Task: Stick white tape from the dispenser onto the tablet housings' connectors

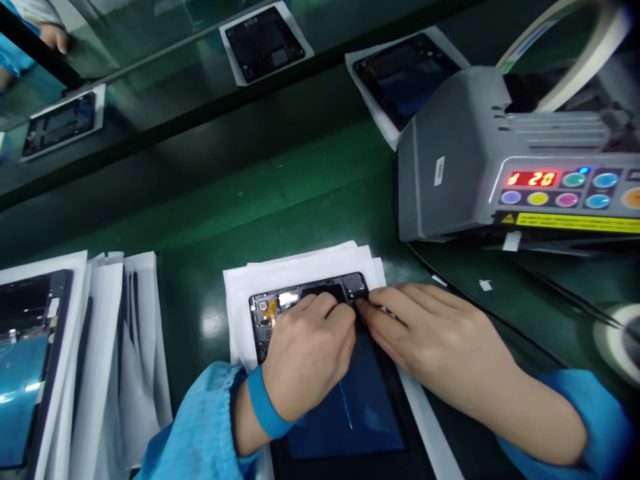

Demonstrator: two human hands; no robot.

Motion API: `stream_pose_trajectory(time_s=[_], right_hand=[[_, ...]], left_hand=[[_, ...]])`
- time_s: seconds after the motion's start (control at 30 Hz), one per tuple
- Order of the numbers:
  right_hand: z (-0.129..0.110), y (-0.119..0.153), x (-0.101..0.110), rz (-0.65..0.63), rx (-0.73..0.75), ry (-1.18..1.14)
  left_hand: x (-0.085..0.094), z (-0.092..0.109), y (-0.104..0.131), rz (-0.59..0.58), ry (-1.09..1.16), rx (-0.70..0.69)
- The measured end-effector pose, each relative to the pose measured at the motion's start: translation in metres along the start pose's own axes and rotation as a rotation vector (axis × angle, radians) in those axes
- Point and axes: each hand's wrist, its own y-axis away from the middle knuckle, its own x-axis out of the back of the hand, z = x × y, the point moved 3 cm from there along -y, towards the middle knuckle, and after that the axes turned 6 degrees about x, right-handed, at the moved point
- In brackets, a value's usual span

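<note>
An opened tablet (pixel 350 413) with a dark blue inner panel lies on white sheets (pixel 240 313) at the lower centre. My left hand (pixel 313 353), with a blue band at the wrist, is curled over the tablet's upper part; its fingertips are hidden beneath it, so anything held there cannot be made out. My right hand (pixel 430 327) reaches in from the right, thumb and index finger close together at the tablet's upper right corner, by a black part. Whatever lies between those fingertips is too small to name.
A grey tape machine (pixel 450 167) with a lit display stands at the upper right, its cable running down. Tweezers (pixel 570 293) and a tape roll (pixel 620 340) lie right. Wrapped tablets (pixel 30 373) stack left. More tablets (pixel 265 43) lie beyond; another person's hand (pixel 54 37) shows upper left.
</note>
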Motion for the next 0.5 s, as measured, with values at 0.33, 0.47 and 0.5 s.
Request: stream_pose_trajectory(time_s=[0.33, 0.47, 0.5], right_hand=[[0.003, 0.041, 0.002, 0.134, -0.106, -0.192], [0.017, 0.078, 0.016, 0.268, -0.242, -0.148], [0.023, 0.086, 0.020, 0.289, -0.268, -0.110]], left_hand=[[0.010, 0.002, 0.002, 0.032, -0.061, -0.112], [0.012, 0.009, 0.009, -0.059, -0.356, -0.283], [0.012, 0.011, 0.010, -0.068, -0.410, -0.306]])
